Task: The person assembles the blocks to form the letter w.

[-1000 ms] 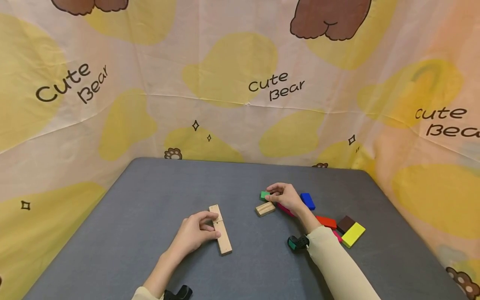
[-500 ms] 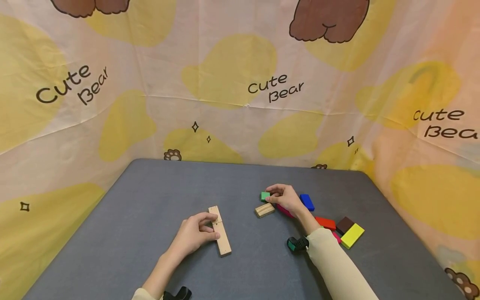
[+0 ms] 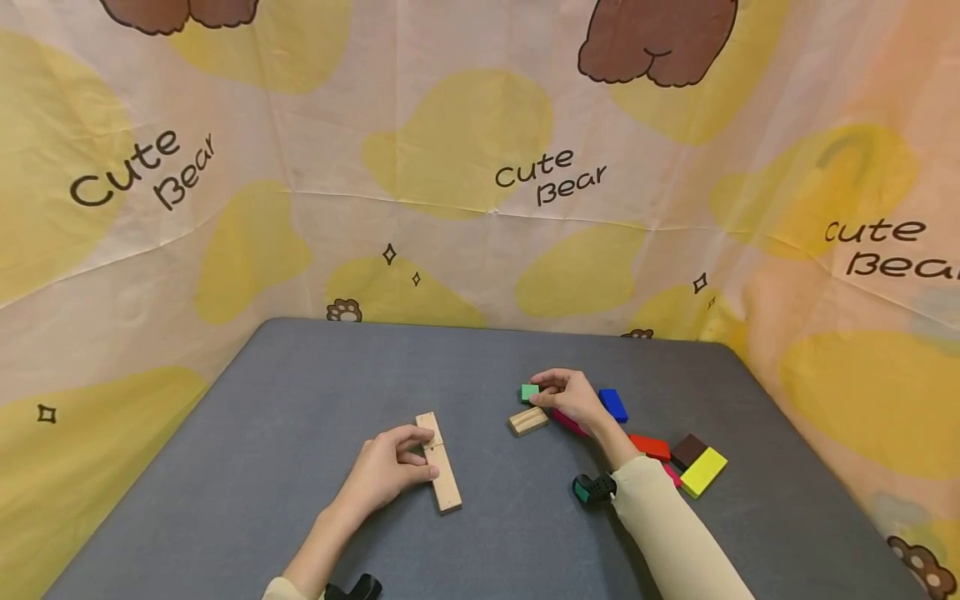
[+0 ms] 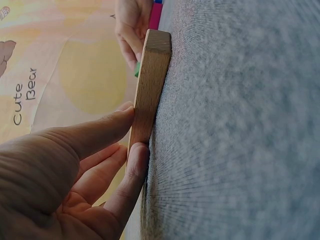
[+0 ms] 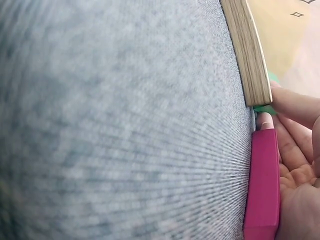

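Note:
Two pale wooden blocks lie end to end on the table, the far one (image 3: 425, 421) meeting the near one (image 3: 447, 490). My left hand (image 3: 386, 468) has its thumb and bent fingers on them around the seam; in the left wrist view its fingertips (image 4: 137, 156) touch the edge of a wooden block (image 4: 154, 75). With thumb and fingers my right hand (image 3: 573, 398) pinches a small green block (image 3: 528, 392), mostly covered in the right wrist view. Just nearer lies another wooden block (image 3: 528, 422). A magenta block (image 5: 262, 185) sits under the right hand.
Right of my right hand is a blue block (image 3: 613, 405). Nearer, beside the right forearm, red (image 3: 649, 447), brown (image 3: 687, 452) and yellow (image 3: 704, 472) blocks lie close together with a partly hidden pink one (image 3: 672, 474). A patterned cloth (image 3: 450, 167) hangs behind the grey table (image 3: 352, 375).
Both hands keep the same hold and place on the blocks. Only a very slight shift of the whole head view shows.

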Demonstrator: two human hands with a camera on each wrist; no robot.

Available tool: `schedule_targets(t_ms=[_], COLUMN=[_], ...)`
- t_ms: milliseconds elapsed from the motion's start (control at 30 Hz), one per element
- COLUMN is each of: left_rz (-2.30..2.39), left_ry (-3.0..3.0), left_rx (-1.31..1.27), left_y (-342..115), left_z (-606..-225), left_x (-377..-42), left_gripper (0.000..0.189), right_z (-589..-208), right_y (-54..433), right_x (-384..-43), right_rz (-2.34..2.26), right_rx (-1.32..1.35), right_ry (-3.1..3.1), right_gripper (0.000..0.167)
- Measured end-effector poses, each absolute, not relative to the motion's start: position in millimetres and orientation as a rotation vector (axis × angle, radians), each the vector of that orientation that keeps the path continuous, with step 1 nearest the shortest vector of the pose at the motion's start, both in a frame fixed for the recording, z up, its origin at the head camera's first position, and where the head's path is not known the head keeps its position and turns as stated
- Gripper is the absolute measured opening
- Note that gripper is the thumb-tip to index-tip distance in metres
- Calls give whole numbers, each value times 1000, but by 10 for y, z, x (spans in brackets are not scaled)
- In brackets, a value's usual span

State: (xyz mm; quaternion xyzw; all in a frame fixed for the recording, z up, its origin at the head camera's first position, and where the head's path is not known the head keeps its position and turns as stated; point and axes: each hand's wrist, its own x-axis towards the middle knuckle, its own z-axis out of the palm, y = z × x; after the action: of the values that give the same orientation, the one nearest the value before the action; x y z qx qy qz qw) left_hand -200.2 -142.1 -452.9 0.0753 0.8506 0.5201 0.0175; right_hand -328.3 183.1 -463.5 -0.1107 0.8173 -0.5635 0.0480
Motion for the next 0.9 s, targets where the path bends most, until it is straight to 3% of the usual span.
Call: schedule_targets(t_ms=[900], left_rz=[1612], left_ry=[2647], left_rx=[228], left_y=[-1403], left_z=[-4519], left_x=[-1992], left_gripper=[50], right_z=[-4667], right_y=[1856], right_x=[-3298], right_rz=[-1781], right_rx=[-341], right_ry=[2441], right_gripper=[38])
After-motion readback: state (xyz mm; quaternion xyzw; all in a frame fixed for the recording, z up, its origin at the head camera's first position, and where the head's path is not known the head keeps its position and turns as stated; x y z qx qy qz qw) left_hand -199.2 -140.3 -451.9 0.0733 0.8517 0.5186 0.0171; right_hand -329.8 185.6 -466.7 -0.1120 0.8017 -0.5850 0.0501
